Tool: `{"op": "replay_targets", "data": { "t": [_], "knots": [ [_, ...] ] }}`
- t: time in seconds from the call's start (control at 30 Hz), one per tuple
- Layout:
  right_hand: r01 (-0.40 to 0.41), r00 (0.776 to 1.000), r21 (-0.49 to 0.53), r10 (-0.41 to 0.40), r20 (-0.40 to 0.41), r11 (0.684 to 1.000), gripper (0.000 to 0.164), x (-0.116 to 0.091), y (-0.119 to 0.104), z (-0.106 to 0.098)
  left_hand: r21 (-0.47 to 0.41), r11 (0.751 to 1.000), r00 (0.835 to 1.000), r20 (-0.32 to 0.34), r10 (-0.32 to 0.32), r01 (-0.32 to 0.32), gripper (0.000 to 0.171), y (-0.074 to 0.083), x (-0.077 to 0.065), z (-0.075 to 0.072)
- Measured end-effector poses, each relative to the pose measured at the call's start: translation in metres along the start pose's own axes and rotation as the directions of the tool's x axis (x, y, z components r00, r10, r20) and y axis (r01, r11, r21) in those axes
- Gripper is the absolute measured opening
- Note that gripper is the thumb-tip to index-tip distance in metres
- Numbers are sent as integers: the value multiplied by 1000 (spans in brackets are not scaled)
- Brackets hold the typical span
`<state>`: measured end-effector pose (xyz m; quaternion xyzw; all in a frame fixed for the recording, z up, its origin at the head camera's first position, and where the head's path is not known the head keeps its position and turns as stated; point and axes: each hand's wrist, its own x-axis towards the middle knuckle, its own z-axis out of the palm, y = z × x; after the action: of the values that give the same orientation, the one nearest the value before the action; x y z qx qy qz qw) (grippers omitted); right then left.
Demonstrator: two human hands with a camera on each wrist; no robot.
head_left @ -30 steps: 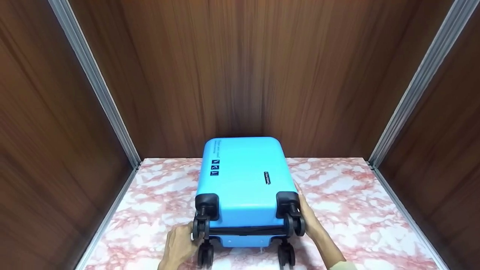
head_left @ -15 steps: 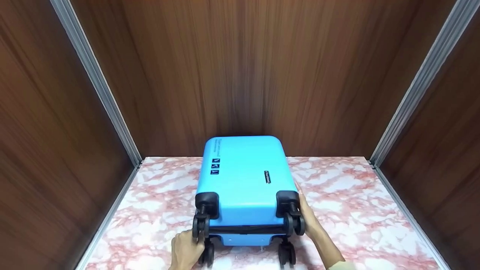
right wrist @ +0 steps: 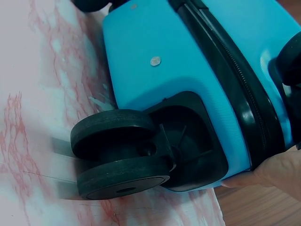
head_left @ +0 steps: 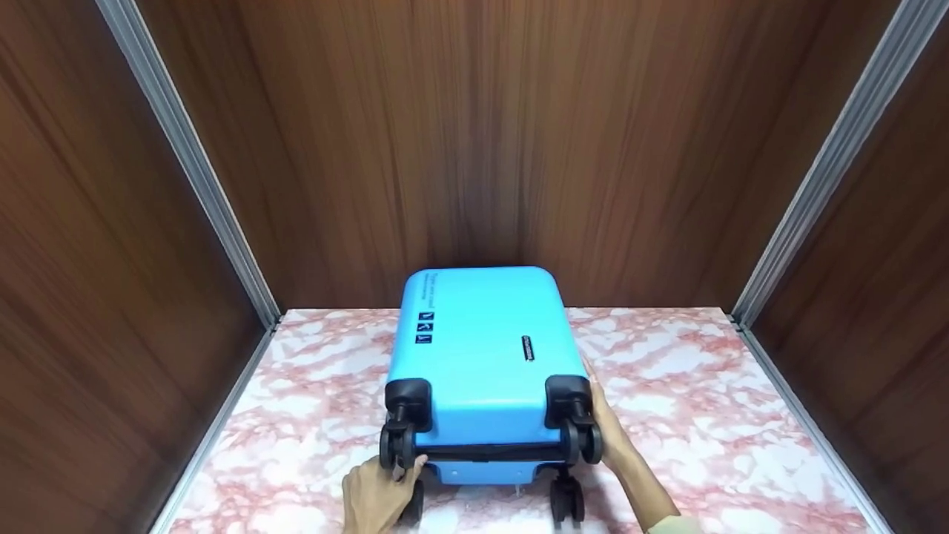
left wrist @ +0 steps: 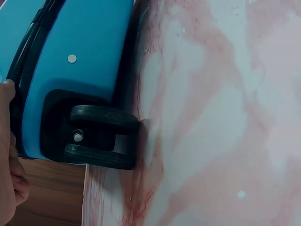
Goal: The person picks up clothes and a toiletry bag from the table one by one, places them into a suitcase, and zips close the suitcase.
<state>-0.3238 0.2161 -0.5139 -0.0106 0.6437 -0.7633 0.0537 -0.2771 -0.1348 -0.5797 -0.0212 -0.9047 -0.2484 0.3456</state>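
A bright blue hard-shell suitcase lies flat, its black wheels facing the camera. A black zip band runs around its side between two shells. At the lower left corner, my left hand grips the suitcase beside the wheels, thumb over the zip band. In the left wrist view the thumb touches the band and the other fingers curl by the corner. Any zip pull there is hidden. My right hand rests along the right side with fingers stretched; in the right wrist view, part of the hand shows against the side.
The suitcase lies on a pink-and-white marbled surface. Brown wood-grain panels rise behind and at both sides, with grey metal strips at the corners. A black double wheel juts out near my right hand.
My left hand has moved right, from outside the left wheels to the zip band, its thumb now over the band. The right hand and the suitcase stay put.
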Motion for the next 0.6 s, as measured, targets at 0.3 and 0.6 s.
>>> {"op": "replay_targets", "data": {
  "t": [0.3, 0.6],
  "knots": [
    [59, 998, -90, -60, -3, 994, 57, 2, 3, 2, -37, 995, 993, -60, -97, 95, 55, 4, -1, 2],
    [-27, 999, -28, 26, -46, 999, 66, 1, 0, 3, 27, 1000, 984, -180, 19, -15, 49, 7, -6, 11]
  ]
}}
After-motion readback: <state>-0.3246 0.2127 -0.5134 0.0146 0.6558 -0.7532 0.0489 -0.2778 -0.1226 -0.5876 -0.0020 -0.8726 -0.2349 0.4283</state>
